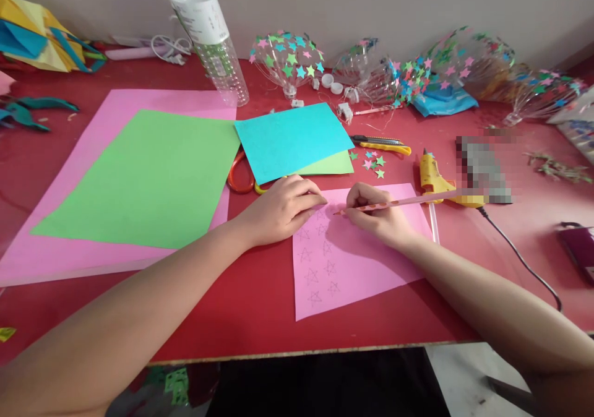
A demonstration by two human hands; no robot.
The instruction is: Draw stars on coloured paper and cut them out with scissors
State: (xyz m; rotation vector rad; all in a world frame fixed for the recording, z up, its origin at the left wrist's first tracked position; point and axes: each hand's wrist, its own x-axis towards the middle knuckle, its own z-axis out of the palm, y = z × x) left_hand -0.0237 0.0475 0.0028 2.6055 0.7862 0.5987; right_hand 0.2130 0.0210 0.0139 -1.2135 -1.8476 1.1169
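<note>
The pink sheet lies flat on the red desk, in front of the person. It is plain pink and carries small stars, drawn in thin dark lines. I count about nine of them, in two uneven columns on its left part; near the left hand the count is not sure.

The right hand is grasping one pencil, pink with a spotted pattern. Its tip points to the upper part of the sheet; I cannot tell if it touches. The left hand is holding no tool; it rests with bent fingers on the far left corner of the sheet.

Behind this sheet is one blue sheet, over one light green sheet. One red handle loop and a part of one yellow loop come out from below. To the left, one green sheet lies on one large pink sheet.

One clear bottle with a white label stands near its far right corner; what is inside, I cannot tell. Near the wall are several clear plastic pieces covered with coloured stars, hard to count because they overlap.

To the right there are one yellow cutter, about six loose paper stars, and one yellow glue gun with its cable.
</note>
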